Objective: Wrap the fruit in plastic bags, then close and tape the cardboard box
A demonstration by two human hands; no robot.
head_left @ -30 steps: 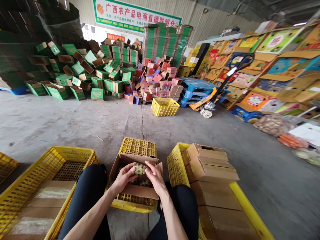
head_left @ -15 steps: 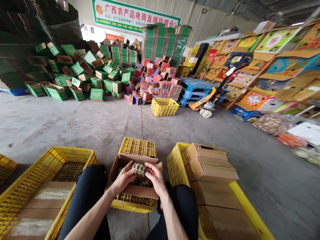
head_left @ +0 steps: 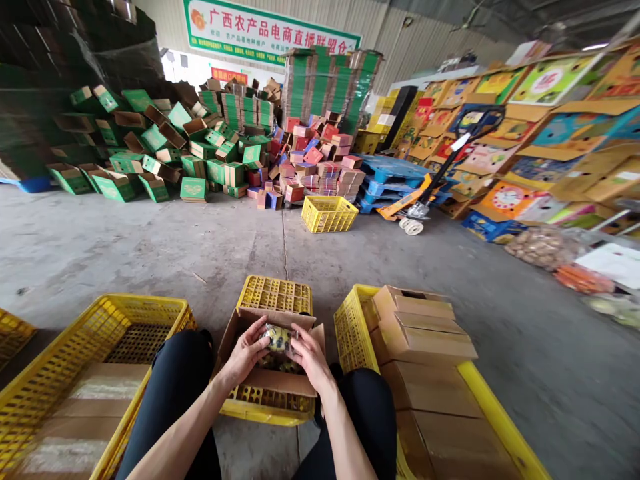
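Between both hands I hold a small clear-wrapped pack (head_left: pixel 279 338) with yellowish and dark round shapes inside; its exact kind is too small to tell. My left hand (head_left: pixel 249 353) grips its left end, thumb and fingers closed on the wrap. On its right end, my right hand (head_left: pixel 309 353) is closed in the same way. Just below is an open cardboard box (head_left: pixel 287 382) with its flaps up, and similar packs (head_left: pixel 280 363) lie inside, partly hidden by my hands. The box rests on an upturned yellow crate (head_left: pixel 273 412) between my knees.
A yellow crate (head_left: pixel 150 303) with taped cartons (head_left: pixel 85 427) stands at my left. Another yellow crate (head_left: pixel 353 333) at my right is stacked with brown cartons (head_left: pixel 440 400). Farther off are a yellow crate (head_left: pixel 330 217), blue pallets (head_left: pixel 387 170), a pallet jack (head_left: pixel 417 203) and heaped green boxes (head_left: pixel 194 189).
The pack has turned slightly in my fingers, and more of its shiny wrap shows. Both hands stay over the box; the surroundings look the same.
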